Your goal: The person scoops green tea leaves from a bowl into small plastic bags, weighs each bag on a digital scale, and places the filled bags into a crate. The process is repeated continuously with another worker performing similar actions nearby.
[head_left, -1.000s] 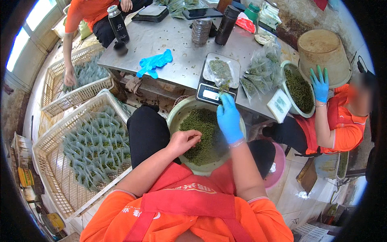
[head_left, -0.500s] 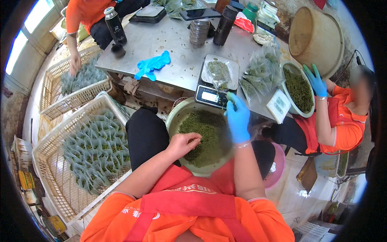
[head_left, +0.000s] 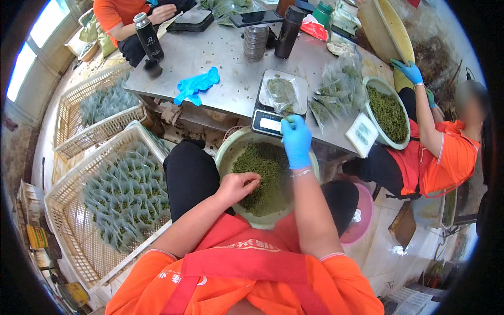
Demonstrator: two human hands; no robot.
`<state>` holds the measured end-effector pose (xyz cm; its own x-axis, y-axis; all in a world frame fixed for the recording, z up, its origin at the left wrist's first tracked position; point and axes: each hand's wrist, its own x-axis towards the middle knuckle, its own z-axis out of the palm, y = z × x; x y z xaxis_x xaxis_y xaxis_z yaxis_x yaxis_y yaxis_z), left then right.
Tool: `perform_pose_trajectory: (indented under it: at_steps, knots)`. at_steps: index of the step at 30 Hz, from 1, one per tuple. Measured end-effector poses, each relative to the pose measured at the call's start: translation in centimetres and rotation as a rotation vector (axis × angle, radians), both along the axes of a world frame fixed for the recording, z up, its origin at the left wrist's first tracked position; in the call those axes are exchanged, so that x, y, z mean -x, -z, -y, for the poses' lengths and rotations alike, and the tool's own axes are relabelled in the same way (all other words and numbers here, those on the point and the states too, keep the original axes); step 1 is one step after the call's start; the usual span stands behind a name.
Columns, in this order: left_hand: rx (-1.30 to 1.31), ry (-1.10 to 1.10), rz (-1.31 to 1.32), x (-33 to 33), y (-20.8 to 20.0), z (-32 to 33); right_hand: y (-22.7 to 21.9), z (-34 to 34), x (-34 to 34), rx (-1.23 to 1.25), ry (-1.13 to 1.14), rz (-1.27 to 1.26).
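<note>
A pale green basin [head_left: 222, 157] sits between my knees, holding small green berries that look like green peppercorns [head_left: 262, 173]. My bare left hand [head_left: 239, 187] is over them, fingers curled together; whatever they hold is hidden. My right hand [head_left: 297, 143], in a blue glove, is at the front edge of the digital scale [head_left: 269, 122]. Its fingers are pinched together close to the near end of a clear plastic bag [head_left: 282, 92] of the same berries, which lies on the weighing plate. I cannot make out what is between those fingers.
At my left, plastic crates [head_left: 71, 231] hold upright filled bags [head_left: 126, 194]. On the metal table [head_left: 226, 58] lie a blue glove [head_left: 197, 85], flasks [head_left: 290, 32] and more filled bags [head_left: 340, 86]. A co-worker [head_left: 446, 152] at right touches a large tub [head_left: 386, 29]; another person [head_left: 121, 18] sits far left.
My right hand has moved left to the scale's front edge. The right co-worker's hand has shifted onto the large tub, which has tilted. The far-left person's hand has left the crate.
</note>
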<state>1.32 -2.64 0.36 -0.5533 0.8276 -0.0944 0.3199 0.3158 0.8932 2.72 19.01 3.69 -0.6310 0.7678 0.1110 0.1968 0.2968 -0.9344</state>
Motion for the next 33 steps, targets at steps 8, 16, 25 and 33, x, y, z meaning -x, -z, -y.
perform_pose_trajectory:
  at_steps: [8, 16, 25, 33]
  knots:
    - [-0.015, 0.073, -0.121, 0.3, 0.1, -0.3, -0.5, 1.2, 1.1, 0.206, -0.040, -0.271]
    - [-0.016, 0.056, -0.141, 0.3, 0.2, 0.2, -2.2, -0.3, 2.1, -0.588, -0.083, 0.295]
    - [-0.171, -0.217, 0.160, 0.8, -0.8, -0.1, 6.0, 6.6, -7.1, -0.165, -0.602, 0.734]
    - [-0.089, -0.143, 0.016, 0.7, -0.3, 0.2, 13.9, 13.5, -8.8, -0.102, -0.843, 1.115]
